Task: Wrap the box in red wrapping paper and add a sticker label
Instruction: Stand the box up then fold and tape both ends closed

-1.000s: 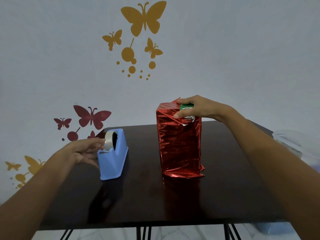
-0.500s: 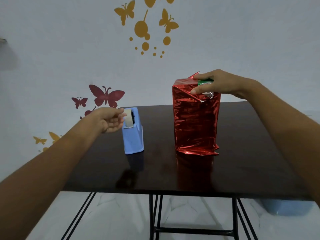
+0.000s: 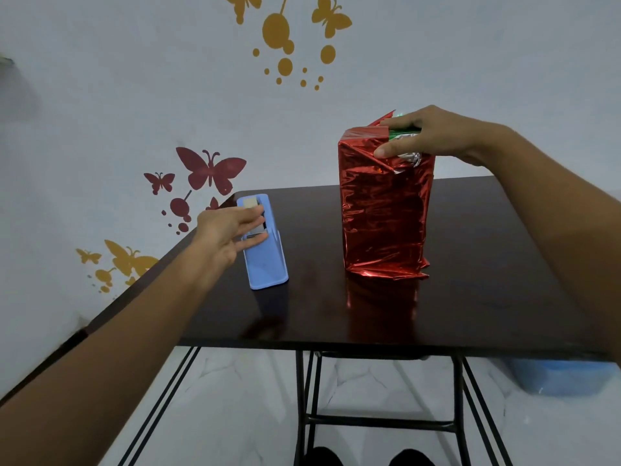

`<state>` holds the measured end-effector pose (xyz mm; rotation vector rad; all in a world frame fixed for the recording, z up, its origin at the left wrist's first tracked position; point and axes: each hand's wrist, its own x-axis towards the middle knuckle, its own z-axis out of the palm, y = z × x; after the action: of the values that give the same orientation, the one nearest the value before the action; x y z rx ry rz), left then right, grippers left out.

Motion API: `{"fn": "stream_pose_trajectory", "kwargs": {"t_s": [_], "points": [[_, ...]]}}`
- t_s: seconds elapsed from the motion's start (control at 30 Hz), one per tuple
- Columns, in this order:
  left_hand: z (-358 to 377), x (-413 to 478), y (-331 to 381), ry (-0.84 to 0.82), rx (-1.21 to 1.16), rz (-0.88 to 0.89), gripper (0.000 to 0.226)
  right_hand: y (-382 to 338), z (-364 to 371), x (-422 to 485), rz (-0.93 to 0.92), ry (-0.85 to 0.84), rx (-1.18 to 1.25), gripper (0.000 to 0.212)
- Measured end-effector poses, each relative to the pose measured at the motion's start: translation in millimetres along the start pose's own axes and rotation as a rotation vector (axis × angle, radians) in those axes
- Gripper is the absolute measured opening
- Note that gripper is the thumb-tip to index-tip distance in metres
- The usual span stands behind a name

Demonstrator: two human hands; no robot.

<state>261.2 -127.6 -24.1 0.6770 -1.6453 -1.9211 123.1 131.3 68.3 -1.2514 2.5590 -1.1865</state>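
The step in hand looks like sealing the top end of the wrap: one hand goes for tape while the other keeps the fold down.

The left hand (image 3: 232, 230) reaches out low over the blue tape dispenser (image 3: 267, 267), which sits near the left edge of the dark surface (image 3: 487, 297). Its fingers are nearly straight and spread, with the thumb below and the cutter end between them, so the grip is wide and holds nothing I can make out. Whether a fingertip already touches the tape (image 3: 250, 202) cannot be told.

Well apart to the right, the box (image 3: 405, 131) stands upright on the surface, sheathed in red wrapping paper (image 3: 383, 213). The paper is crumpled at the foot, and a green patch of box and some silver underside show at the top.

The right hand (image 3: 437, 136) comes in from the right with the wrist level. Its fingers lie over the top and its thumb presses the front flap, so the grip clamps the folded end.

Next, I judge, the left hand must pinch the tape end, pull out a strip and tear it off. The right hand must not let go, or the flap may spring open.
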Motion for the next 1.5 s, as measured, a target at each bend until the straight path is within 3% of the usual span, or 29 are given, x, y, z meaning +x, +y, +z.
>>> {"fn": "stream_pose_trajectory", "kwargs": {"t_s": [0.2, 0.33, 0.47, 0.63, 0.73, 0.83, 1.1, 1.23, 1.5], "points": [[-15, 12, -5, -0.015, 0.153, 0.207, 0.022, 1, 1, 0, -0.013, -0.007, 0.012, 0.048], [-17, 11, 3, -0.072, -0.062, 0.072, 0.036, 3, 0, 0, -0.021, 0.006, 0.033, 0.047], [-12, 7, -5, -0.066, -0.204, -0.037, 0.028, 2, 1, -1, -0.031, 0.006, 0.047, 0.046], [-17, 6, -24, -0.078, -0.275, 0.118, 0.009, 4, 2, 0, -0.037, 0.032, 0.055, 0.046], [-23, 6, -27, -0.18, -0.275, 0.16, 0.024, 5, 2, 0, -0.036, 0.031, 0.053, 0.048], [-30, 7, -27, -0.226, -0.265, 0.147, 0.017, 6, 3, 1, -0.038, 0.039, 0.067, 0.044], [-23, -11, -30, 0.006, 0.062, 0.136, 0.023, 8, 3, 3, -0.048, 0.057, 0.081, 0.039], [-24, -17, -45, 0.058, 0.047, 0.042, 0.029, 7, 5, 3, -0.047, 0.082, 0.078, 0.037], [-9, -12, -70, 0.245, -0.003, 0.23, 0.016, 10, 5, 3, -0.048, 0.115, 0.071, 0.047]]}}
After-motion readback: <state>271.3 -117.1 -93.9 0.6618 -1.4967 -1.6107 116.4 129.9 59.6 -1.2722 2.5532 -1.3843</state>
